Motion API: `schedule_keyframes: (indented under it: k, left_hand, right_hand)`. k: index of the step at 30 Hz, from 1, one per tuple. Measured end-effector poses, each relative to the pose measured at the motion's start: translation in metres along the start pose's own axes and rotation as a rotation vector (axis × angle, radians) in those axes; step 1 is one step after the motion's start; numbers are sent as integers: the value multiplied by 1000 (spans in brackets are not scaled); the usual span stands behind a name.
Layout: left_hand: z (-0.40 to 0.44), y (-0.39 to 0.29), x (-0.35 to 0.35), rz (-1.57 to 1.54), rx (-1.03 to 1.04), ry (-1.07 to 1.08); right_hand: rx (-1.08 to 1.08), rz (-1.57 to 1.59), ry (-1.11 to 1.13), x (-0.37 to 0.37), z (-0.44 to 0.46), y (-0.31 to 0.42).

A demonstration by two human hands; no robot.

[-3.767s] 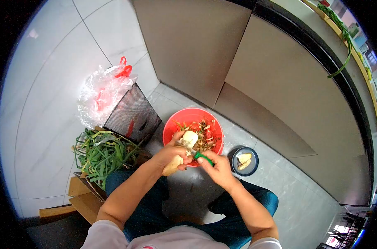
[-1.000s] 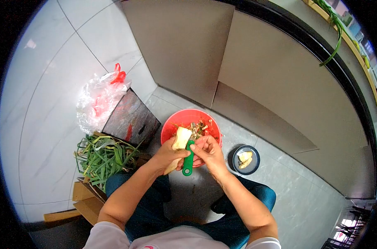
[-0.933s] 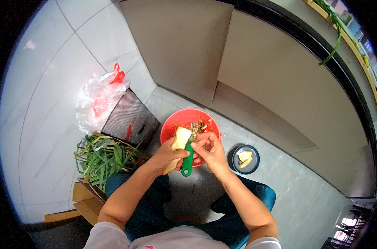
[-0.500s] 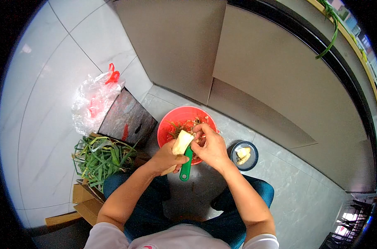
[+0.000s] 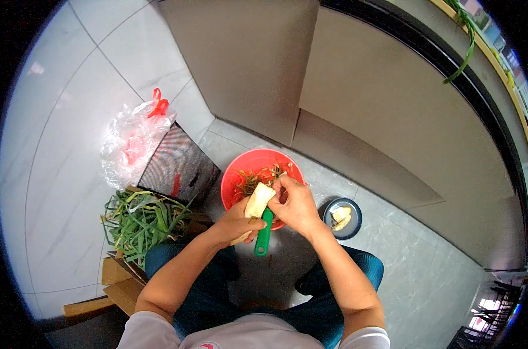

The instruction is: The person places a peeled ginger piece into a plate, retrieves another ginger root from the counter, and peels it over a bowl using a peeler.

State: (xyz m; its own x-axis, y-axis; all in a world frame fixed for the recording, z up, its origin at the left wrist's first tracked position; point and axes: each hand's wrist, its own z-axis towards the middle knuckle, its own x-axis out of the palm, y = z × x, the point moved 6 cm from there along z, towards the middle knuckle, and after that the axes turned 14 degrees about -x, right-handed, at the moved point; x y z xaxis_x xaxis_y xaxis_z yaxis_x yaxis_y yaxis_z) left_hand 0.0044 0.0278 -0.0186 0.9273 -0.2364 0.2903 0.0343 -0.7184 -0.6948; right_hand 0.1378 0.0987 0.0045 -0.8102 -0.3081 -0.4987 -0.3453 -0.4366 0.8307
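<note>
My left hand (image 5: 232, 225) is wrapped round a thick, pale yellow peeled root vegetable (image 5: 260, 199), whose exact kind I cannot make out. The same hand also holds a green-handled tool (image 5: 263, 237) with a hole in its handle end; its working end is hidden. Close against the vegetable's upper end is my right hand (image 5: 297, 205), thumb and fingers pinched together. What they pinch is too small to see. Beneath both hands stands a red basin (image 5: 228, 185) with brown and reddish scraps (image 5: 250, 178) in it.
On the right, a dark bowl (image 5: 357, 224) holds pale yellow pieces (image 5: 341, 217). Green onions (image 5: 142, 224) fill a cardboard box (image 5: 121, 285) at left. Behind it are a mesh bin (image 5: 179, 166) and a clear plastic bag (image 5: 121, 142). Grey cabinets (image 5: 386, 110) rise ahead.
The vegetable and green handle have shifted slightly right with my left hand. My right hand has dropped a little, its fingers drawn in closer at the vegetable's end.
</note>
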Motion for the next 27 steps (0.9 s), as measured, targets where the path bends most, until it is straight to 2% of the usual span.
schedule_keyframes:
  k: [15, 17, 20, 27]
  left_hand:
    - [-6, -2, -4, -190, -61, 52]
    - [-7, -2, -6, -252, -91, 28]
    - [-6, 0, -7, -278, -108, 85]
    - [-12, -6, -4, -267, -106, 70]
  right_hand:
    - [-35, 117, -196, -11, 3, -15]
    - [72, 620, -95, 3, 3, -17]
    - [85, 755, -69, 10, 2, -11]
    - [28, 637, -50, 12, 4, -22]
